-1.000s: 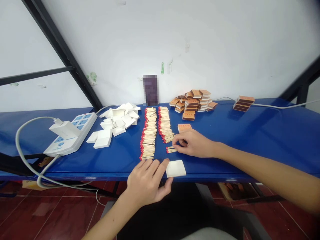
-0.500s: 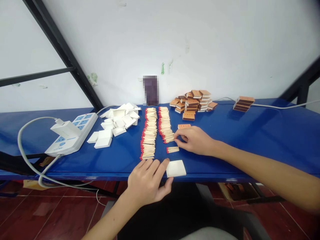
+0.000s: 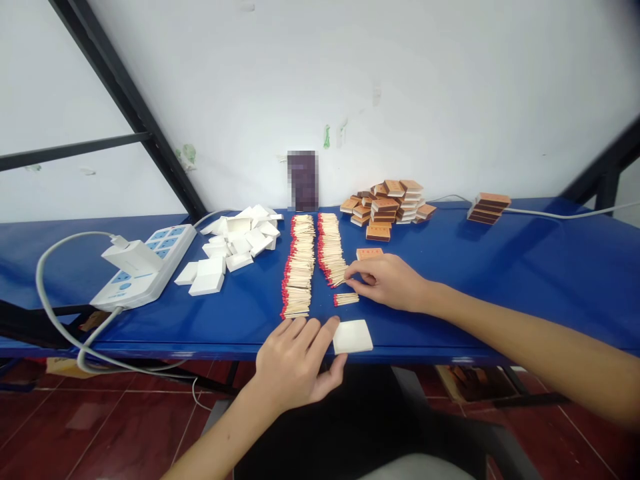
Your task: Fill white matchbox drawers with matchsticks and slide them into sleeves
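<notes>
By the table's front edge, my left hand (image 3: 300, 367) has its thumb and forefinger on a white matchbox tray (image 3: 353, 336). My right hand (image 3: 393, 281) is closed in a pinch at the near end of the right row of matches (image 3: 330, 247), fingertips on the match ends. A small group of matches (image 3: 346, 299) lies apart, just below those fingertips. Farther left runs a longer row of matches (image 3: 299, 267), red heads mostly to the left. One orange matchbox (image 3: 369, 253) lies just behind my right hand, partly covered by it.
White trays (image 3: 240, 237) are heaped at left, beside a power strip (image 3: 145, 273) with a plugged-in charger and looping cable. Orange matchboxes (image 3: 385, 207) are piled at the back, with a smaller stack (image 3: 489, 208) farther right. A blurred dark panel (image 3: 303, 180) stands against the wall.
My right hand has shifted slightly left along the near end of the right row of matches. My left hand and the white tray stay in place.
</notes>
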### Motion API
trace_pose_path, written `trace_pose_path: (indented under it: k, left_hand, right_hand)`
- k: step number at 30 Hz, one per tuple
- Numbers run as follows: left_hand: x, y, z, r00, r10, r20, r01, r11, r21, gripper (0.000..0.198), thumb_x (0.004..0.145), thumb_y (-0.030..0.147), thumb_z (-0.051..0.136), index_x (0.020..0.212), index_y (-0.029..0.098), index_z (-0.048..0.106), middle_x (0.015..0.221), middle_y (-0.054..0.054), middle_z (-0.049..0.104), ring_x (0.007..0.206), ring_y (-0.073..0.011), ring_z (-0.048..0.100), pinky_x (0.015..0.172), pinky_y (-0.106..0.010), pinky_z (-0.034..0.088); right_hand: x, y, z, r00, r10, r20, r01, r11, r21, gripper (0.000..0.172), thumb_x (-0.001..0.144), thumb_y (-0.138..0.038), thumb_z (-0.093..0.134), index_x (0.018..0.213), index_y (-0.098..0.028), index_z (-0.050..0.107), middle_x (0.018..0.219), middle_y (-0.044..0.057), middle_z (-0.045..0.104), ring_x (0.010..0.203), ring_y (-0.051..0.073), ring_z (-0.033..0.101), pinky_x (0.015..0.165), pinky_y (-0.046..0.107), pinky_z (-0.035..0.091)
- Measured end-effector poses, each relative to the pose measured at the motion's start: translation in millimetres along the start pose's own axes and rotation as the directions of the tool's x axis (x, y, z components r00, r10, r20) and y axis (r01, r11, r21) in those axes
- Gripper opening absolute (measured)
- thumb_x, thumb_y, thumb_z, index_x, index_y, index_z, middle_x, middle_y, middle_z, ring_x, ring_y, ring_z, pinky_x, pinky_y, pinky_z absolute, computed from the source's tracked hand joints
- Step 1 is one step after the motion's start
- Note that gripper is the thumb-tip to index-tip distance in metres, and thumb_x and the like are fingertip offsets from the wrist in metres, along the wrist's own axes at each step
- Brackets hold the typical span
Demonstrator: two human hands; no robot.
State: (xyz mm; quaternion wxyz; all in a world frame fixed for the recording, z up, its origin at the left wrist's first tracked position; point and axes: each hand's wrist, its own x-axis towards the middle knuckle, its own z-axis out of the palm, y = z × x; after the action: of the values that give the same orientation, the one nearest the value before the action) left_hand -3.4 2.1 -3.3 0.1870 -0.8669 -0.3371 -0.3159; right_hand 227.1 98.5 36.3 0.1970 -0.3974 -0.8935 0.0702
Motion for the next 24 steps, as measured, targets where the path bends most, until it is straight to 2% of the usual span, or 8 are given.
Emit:
trace_pose_path:
  k: [6,13,18,24]
  left_hand:
    - [-0.9,0.2,1.0,1.000,0.001,0.007,0.000,1.000,-0.004,0.037,0.088,0.031,0.057,0.118,0.010,0.061,0.081,-0.006,0.066,0.069,-0.0222,0.059,0.062,-0.036,0.049]
    - [0.2,0.4,0.1,1.000,0.008,-0.005,-0.008,1.000,-0.006,0.036,0.088,0.030,0.057,0.118,0.010,0.061,0.079,-0.006,0.065,0.068,-0.0221,0.059,0.061,-0.036,0.048]
    - [-0.2,0.1,0.5,1.000,0.005,0.001,-0.005,1.000,0.000,0.037,0.088,0.031,0.057,0.118,0.011,0.061,0.080,-0.006,0.065,0.069,-0.0224,0.059,0.062,-0.036,0.049]
    - [-0.5,0.1,0.6,1.000,0.006,-0.004,-0.006,1.000,0.004,0.037,0.088,0.031,0.056,0.118,0.011,0.061,0.080,-0.006,0.065,0.069,-0.0224,0.060,0.062,-0.036,0.049]
  right_hand:
    - [0.4,-0.3,-0.5,0.999,0.019,0.035,-0.020,1.000,0.010,0.015,0.092,-0.028,0.059,0.095,-0.021,0.072,0.064,-0.001,0.060,0.059,0.011,0.051,0.058,0.024,0.028]
    - [1.2,-0.9,-1.6,0.998,0.029,0.047,-0.030,1.000,0.009,0.017,0.092,-0.029,0.058,0.096,-0.021,0.072,0.063,-0.002,0.058,0.055,0.010,0.046,0.056,0.023,0.028]
    - [0.5,0.0,-0.3,0.999,0.014,0.052,-0.016,0.999,0.029,0.017,0.092,-0.027,0.056,0.094,-0.021,0.071,0.067,-0.001,0.062,0.059,0.011,0.050,0.057,0.023,0.028]
    - [0.0,-1.3,-0.9,0.998,-0.002,0.070,-0.002,0.999,0.046,0.015,0.091,-0.026,0.055,0.089,-0.019,0.067,0.059,-0.003,0.054,0.055,0.011,0.047,0.056,0.024,0.026]
